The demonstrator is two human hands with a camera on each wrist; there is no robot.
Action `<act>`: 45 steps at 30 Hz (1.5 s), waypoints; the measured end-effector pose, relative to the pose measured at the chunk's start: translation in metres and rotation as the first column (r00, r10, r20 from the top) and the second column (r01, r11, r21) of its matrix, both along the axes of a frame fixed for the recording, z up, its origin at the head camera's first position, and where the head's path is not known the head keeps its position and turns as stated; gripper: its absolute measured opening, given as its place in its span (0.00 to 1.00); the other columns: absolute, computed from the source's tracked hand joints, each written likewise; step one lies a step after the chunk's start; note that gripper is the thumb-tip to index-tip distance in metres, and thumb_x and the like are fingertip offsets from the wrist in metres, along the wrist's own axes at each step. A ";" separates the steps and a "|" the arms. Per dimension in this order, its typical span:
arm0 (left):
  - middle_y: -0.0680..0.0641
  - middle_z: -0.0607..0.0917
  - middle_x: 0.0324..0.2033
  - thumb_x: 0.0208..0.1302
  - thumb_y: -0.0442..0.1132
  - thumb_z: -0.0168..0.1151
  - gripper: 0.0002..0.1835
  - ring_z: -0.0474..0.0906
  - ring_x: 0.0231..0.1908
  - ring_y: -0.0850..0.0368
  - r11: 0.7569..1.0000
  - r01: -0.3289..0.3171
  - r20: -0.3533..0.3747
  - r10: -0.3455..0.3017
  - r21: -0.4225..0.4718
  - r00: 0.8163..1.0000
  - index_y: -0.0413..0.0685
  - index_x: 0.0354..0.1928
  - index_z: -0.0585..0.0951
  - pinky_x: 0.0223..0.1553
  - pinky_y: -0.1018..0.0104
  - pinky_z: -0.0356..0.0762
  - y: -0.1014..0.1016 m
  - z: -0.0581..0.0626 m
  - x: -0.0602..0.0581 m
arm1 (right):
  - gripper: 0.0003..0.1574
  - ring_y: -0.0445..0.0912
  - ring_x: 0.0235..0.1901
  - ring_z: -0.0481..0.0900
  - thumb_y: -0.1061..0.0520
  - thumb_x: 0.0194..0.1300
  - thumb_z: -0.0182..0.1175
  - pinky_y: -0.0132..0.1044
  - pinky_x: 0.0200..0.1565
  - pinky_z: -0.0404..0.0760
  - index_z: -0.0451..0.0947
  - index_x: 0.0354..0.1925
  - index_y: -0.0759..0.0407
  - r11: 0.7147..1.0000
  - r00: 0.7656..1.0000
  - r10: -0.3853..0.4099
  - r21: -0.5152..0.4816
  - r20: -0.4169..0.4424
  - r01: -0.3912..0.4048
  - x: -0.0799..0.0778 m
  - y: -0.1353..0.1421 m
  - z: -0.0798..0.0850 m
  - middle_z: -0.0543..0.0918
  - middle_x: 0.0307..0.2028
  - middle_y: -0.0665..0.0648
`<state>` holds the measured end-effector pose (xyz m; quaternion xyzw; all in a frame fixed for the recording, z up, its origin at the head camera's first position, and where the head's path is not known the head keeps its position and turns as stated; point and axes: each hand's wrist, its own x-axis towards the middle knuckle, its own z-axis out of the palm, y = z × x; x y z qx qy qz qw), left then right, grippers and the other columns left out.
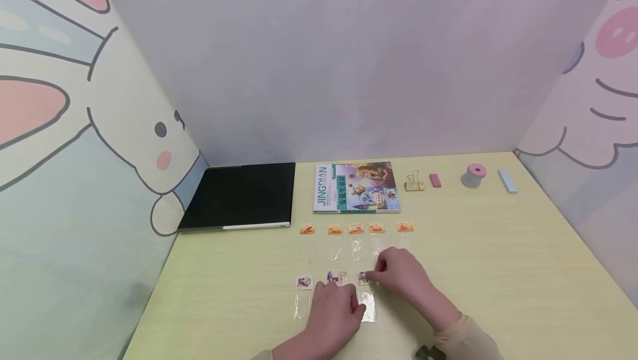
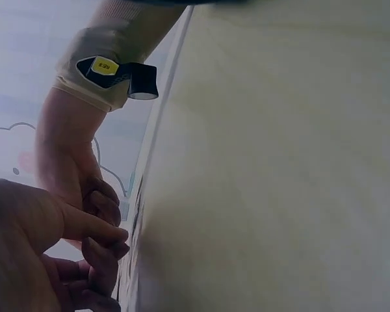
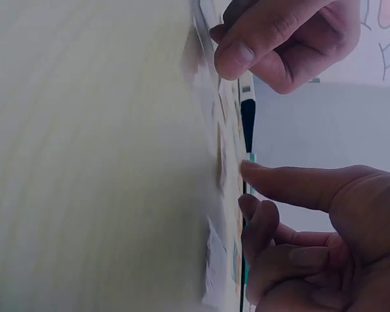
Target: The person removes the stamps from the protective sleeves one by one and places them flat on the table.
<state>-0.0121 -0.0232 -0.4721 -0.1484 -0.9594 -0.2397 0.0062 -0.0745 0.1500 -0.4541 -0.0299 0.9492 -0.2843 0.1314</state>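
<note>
In the head view, three small white-edged picture stamps lie in a row: a left one (image 1: pixel 304 282), a middle one (image 1: pixel 336 277) and a right one (image 1: pixel 361 278). My right hand (image 1: pixel 402 274) has its fingertips at the right stamp's edge. Its thumb (image 3: pixel 289 185) and bent fingers stand apart in the right wrist view, close over the table. My left hand (image 1: pixel 335 315) reaches to the lower edge of the middle stamp, fingers loosely bent. Below these stamps lie clear plastic sleeves, one (image 1: pixel 369 308) beside the left thumb; the left hand partly covers that row.
Behind runs a row of small orange stamps (image 1: pixel 356 229) with more clear sleeves (image 1: pixel 357 250) below. A black flat panel (image 1: pixel 239 196), a picture book (image 1: pixel 359 187), a binder clip (image 1: pixel 415 184), a pink eraser-like block (image 1: pixel 435 180), a spool (image 1: pixel 473 176) and a pale-blue bar (image 1: pixel 507 181) lie farther back.
</note>
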 end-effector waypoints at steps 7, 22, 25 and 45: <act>0.66 0.63 0.10 0.50 0.54 0.67 0.12 0.59 0.22 0.64 1.000 -0.029 -0.012 0.029 0.009 1.000 0.61 0.21 0.75 0.32 0.66 0.54 0.010 0.011 -0.022 | 0.07 0.41 0.22 0.70 0.52 0.54 0.65 0.35 0.26 0.69 0.76 0.24 0.47 0.999 0.994 -0.029 -0.040 -0.109 0.025 -0.006 0.024 0.005 0.75 0.20 0.45; 0.54 0.72 0.34 0.41 0.70 0.65 0.32 0.63 0.40 0.57 0.971 0.092 -0.003 -0.095 -0.221 0.995 0.61 0.44 0.72 0.41 0.63 0.61 0.059 -0.001 -0.046 | 0.26 0.40 0.35 0.68 0.48 0.32 0.78 0.40 0.41 0.71 0.81 0.34 0.49 0.968 0.886 0.249 0.128 -0.390 -0.216 0.011 0.059 -0.016 0.77 0.32 0.44; 0.54 0.71 0.34 0.41 0.68 0.68 0.31 0.63 0.40 0.57 0.974 0.099 -0.015 -0.104 -0.205 0.994 0.60 0.43 0.72 0.40 0.63 0.61 0.061 -0.001 -0.047 | 0.24 0.40 0.34 0.68 0.50 0.32 0.78 0.40 0.40 0.70 0.80 0.33 0.49 0.967 0.875 0.252 0.141 -0.413 -0.212 0.012 0.059 -0.016 0.76 0.31 0.44; 0.64 0.78 0.28 0.59 0.61 0.57 0.11 0.72 0.36 0.64 0.826 -0.021 0.245 -0.143 0.563 0.959 0.67 0.33 0.80 0.36 0.71 0.65 0.041 0.011 -0.049 | 0.14 0.48 0.25 0.76 0.46 0.61 0.61 0.37 0.25 0.75 0.76 0.37 0.53 0.829 0.998 0.058 -0.558 0.018 -0.039 0.017 0.066 0.008 0.80 0.28 0.58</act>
